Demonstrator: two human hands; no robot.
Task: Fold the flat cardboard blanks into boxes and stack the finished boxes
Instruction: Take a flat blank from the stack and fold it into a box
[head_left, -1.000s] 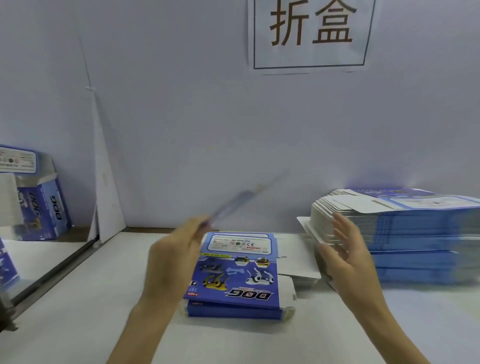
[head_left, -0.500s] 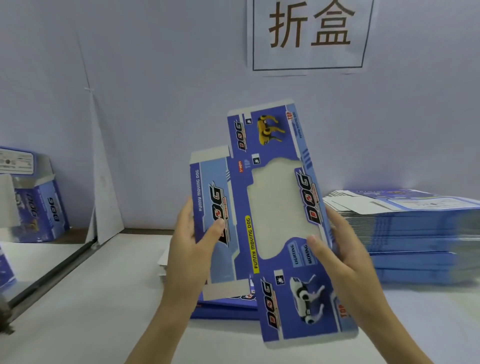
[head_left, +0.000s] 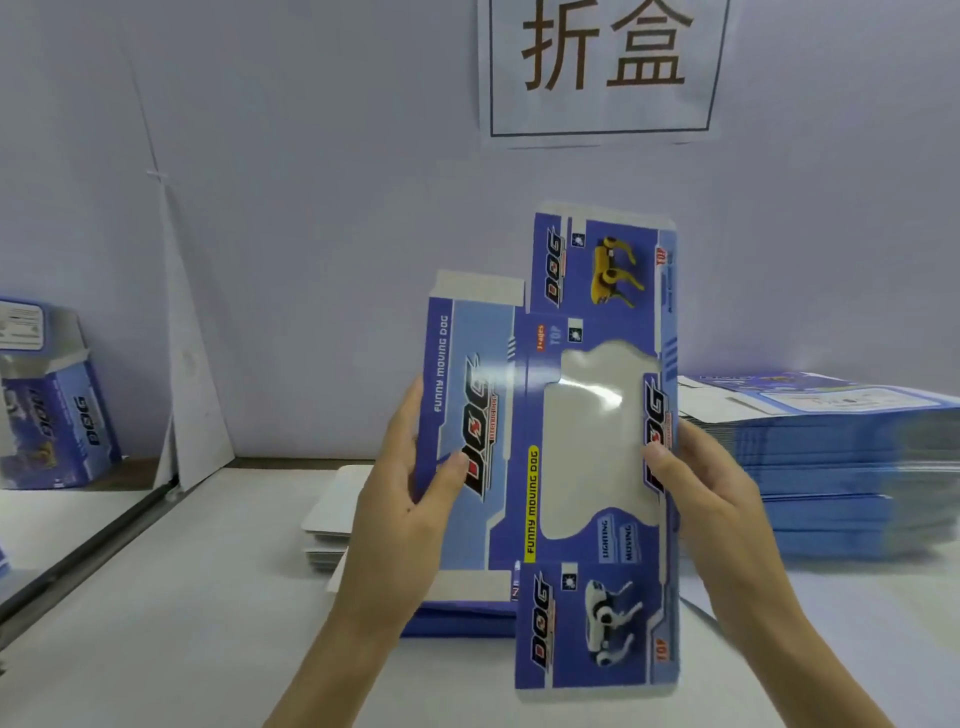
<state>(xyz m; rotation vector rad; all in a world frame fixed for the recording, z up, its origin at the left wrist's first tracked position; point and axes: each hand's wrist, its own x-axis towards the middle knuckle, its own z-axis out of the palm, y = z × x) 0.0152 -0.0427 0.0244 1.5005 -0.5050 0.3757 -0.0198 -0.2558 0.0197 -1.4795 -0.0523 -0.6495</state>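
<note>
I hold a flat blue cardboard blank (head_left: 566, 415) upright in front of me, printed side toward me, with a clear window in its middle. My left hand (head_left: 400, 514) grips its left edge, thumb on the printed face. My right hand (head_left: 706, 499) grips the right edge, thumb beside the window. Below the blank lies a small pile of flat blanks (head_left: 457, 618) on the white table (head_left: 171, 623). A tall stack of flat blanks (head_left: 841, 467) sits at the right. A folded blue box (head_left: 57, 415) stands at the far left.
A white wall (head_left: 311, 208) closes the back, with a paper sign (head_left: 602, 67) on it. A white divider panel (head_left: 192, 374) leans at the left, with a dark gap in the table (head_left: 78, 561) beside it. White card sheets (head_left: 332, 514) lie behind my left hand.
One second ago my left hand swung the blank up edge-on while the right hand was open. Now both hands hold it upright and squarer to me, slightly further right.
</note>
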